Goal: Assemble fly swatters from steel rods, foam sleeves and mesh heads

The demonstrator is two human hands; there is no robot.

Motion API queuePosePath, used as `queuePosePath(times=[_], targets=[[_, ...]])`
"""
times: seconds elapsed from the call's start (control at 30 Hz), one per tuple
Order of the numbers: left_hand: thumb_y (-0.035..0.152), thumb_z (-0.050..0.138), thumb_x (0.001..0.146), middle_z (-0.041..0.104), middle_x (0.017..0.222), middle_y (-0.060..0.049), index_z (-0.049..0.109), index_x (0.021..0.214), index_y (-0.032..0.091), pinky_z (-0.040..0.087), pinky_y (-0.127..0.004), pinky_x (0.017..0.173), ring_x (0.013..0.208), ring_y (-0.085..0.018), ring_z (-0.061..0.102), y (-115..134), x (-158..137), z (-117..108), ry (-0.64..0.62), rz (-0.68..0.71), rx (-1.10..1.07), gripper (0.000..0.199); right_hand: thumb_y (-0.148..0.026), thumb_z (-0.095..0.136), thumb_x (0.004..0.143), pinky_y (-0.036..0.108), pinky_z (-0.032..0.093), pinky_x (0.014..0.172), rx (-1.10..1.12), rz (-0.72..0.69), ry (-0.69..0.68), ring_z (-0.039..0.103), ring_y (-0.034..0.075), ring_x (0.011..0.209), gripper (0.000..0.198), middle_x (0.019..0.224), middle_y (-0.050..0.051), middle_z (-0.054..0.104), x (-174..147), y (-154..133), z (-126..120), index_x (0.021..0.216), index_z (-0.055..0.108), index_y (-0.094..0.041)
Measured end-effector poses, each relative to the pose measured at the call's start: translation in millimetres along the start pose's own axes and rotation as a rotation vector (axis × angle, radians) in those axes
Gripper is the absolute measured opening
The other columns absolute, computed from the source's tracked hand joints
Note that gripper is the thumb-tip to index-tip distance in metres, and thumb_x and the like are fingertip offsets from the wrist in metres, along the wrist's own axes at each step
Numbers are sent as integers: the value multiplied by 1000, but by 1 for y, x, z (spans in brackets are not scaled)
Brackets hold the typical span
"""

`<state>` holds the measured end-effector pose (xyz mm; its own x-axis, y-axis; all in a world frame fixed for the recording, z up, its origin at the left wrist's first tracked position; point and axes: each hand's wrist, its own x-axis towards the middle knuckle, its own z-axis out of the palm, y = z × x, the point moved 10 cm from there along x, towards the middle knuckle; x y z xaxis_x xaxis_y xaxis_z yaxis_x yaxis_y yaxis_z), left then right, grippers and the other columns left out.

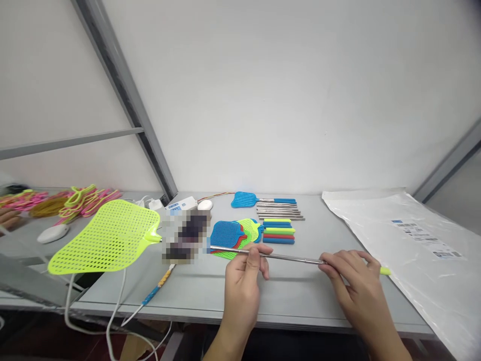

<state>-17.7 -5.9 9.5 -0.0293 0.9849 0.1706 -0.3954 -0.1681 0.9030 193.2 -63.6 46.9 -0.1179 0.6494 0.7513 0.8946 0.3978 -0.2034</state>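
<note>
A telescopic fly swatter with a yellow-green perforated head [108,238] stretches across the view, its metal rod [291,257] extended. My left hand [245,281] is closed round the middle of the rod, thumb against it. Farther right, my right hand [355,283] grips the swatter near its yellow-green handle, whose end [385,271] sticks out past the fingers. Beyond my left hand lies a pile of blue, red and green swatter heads [227,235]. Several coloured handles [278,231] and metal rods [281,210] lie beside them. A blue swatter [243,199] rests at the back.
A white plastic bag [406,235] with labels covers the table's right side. At the left are a power strip [182,205], white cables [108,321], a pixelated item [186,238] and pink and yellow cords [88,200]. Another person's hand [9,219] shows at the left edge.
</note>
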Motion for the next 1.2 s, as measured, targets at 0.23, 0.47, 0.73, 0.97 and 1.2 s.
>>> queuePosePath(times=[0.23,0.47,0.73,0.97,1.2], targets=[[49,57,89,41,63,3,68,83,15,36,-25,62,57,-8,42,15,8,-11,106,26,-118,36,-33,49,96,44,29,92,-39,23,35,60,16,71,14,77,-1,64,0,5,-7,94,61,-25],[47,54,91,45,65,2,67,94,17,37,-26,65,62,-10,45,-26,20,10,-33,-88,-26,33,-32,51,96,41,28,89,-70,63,75,59,16,72,14,75,-2,65,5,0,5,92,62,-26],[47,52,92,47,64,0,70,87,15,36,-26,63,63,-11,47,-17,14,18,-34,-28,0,37,-30,49,97,40,27,95,18,129,-14,59,14,74,15,77,-2,64,8,6,2,92,62,-26],[51,59,87,38,61,4,68,83,15,38,-25,60,56,-9,42,8,27,-3,96,39,-167,37,-32,48,97,39,26,91,-57,65,34,60,13,70,16,75,-3,65,1,25,-8,92,62,-26],[47,58,89,47,64,1,69,91,17,38,-25,63,62,-11,46,-25,28,29,-71,-58,7,32,-29,52,96,37,25,90,-89,92,83,60,14,75,12,74,-3,66,1,18,-5,92,63,-26]])
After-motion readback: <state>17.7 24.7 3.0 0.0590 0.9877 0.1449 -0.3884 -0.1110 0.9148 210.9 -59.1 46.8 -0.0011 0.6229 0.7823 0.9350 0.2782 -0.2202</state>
